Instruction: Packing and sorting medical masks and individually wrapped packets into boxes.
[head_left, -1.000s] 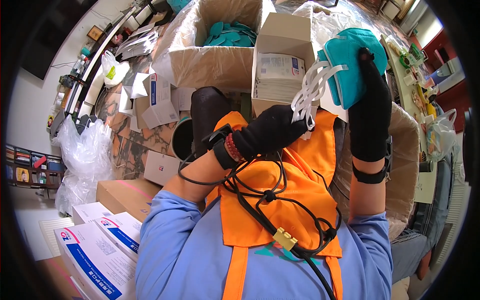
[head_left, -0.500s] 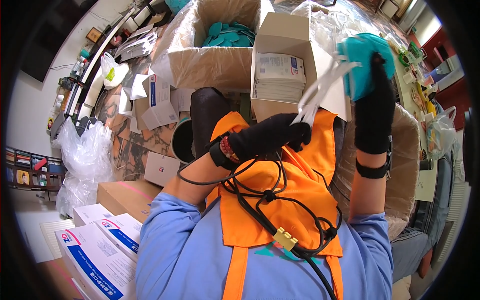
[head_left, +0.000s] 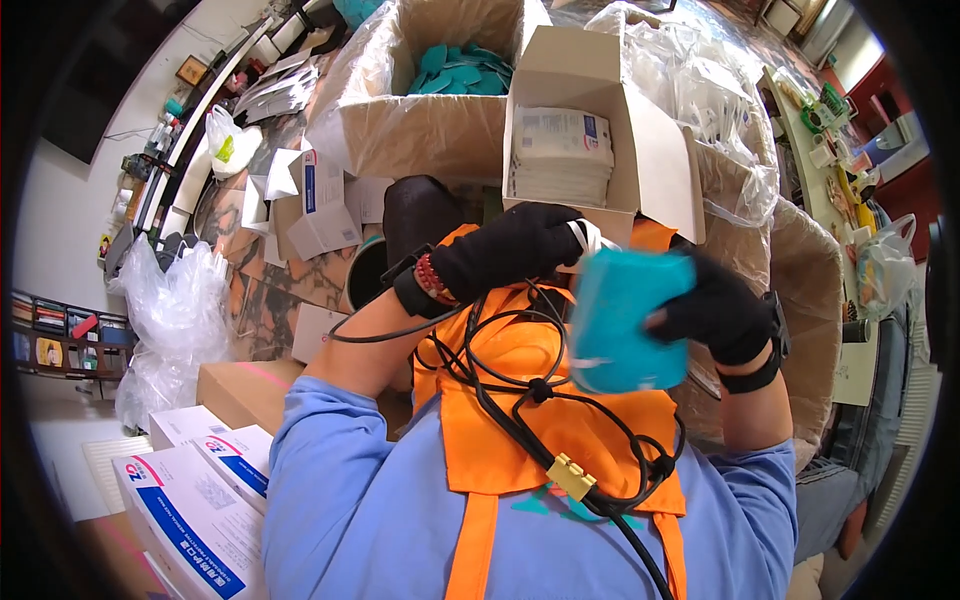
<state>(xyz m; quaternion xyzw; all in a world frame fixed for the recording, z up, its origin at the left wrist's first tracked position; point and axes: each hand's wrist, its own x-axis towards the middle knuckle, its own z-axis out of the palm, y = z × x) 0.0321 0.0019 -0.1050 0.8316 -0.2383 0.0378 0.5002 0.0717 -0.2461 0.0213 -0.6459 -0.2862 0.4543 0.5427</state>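
Masks [head_left: 628, 325] in blurred teal, right hand [head_left: 725, 315] gripping their side, left hand [head_left: 512, 250] fingers curled around white straps [head_left: 591, 238], open carton [head_left: 565, 78] beyond.

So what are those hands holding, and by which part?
Teal face masks, somewhat blurred: the right hand grips them at their right side, and the left hand holds their white straps.

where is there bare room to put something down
A bare patch of floor lies left, between the plastic bags, dark bucket and opened carton. It is crowded ahead of the teal masks: box of packets, lined box.
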